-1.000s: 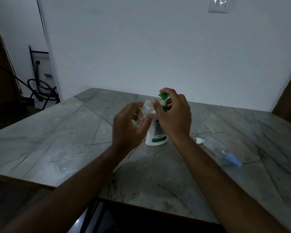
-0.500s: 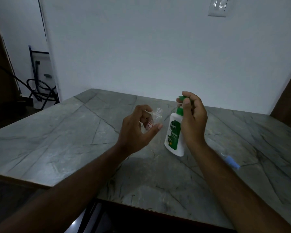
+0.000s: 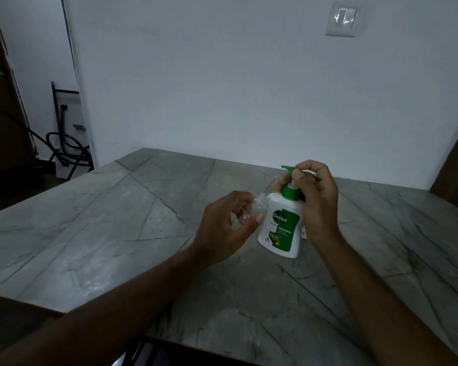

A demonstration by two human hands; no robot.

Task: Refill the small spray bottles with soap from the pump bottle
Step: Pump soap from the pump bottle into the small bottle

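Hands over stone table (image 3: 95, 233), both occupied.
Your left hand (image 3: 222, 231) curls round the uncapped clear spray bottle (image 3: 258, 206), mouth tilted toward the pump bottle (image 3: 282, 228); your right hand (image 3: 316, 202) grips its green pump. Label reads "Dettol ORIGINAL".

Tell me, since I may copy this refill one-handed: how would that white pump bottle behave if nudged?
The pump bottle would probably tip readily: it already leans, held by the right hand round its green pump. Its smooth plastic looks slippery. Fill level is hidden, so weight is unclear.
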